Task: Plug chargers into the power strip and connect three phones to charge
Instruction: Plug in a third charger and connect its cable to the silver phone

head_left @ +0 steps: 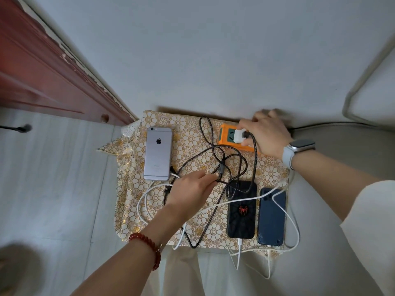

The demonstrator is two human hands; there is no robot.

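While the right hand (pixel 265 133) pinches the white charger (pixel 239 135) at the orange power strip (pixel 226 135) by the table's far edge, the left hand (pixel 190 191) grips the black braided cable (pixel 215 150); three phones lie nearer: silver (pixel 158 153), spider-cased (pixel 242 209), blue (pixel 271 216).

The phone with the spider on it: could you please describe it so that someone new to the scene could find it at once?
Start at the small table with the gold floral cloth. Three phones lie on it back up; two sit side by side at its near right corner. The spider phone is the left one of that pair, black with a red spider emblem, unlike the plain dark blue phone beside it and the silver phone farther left.
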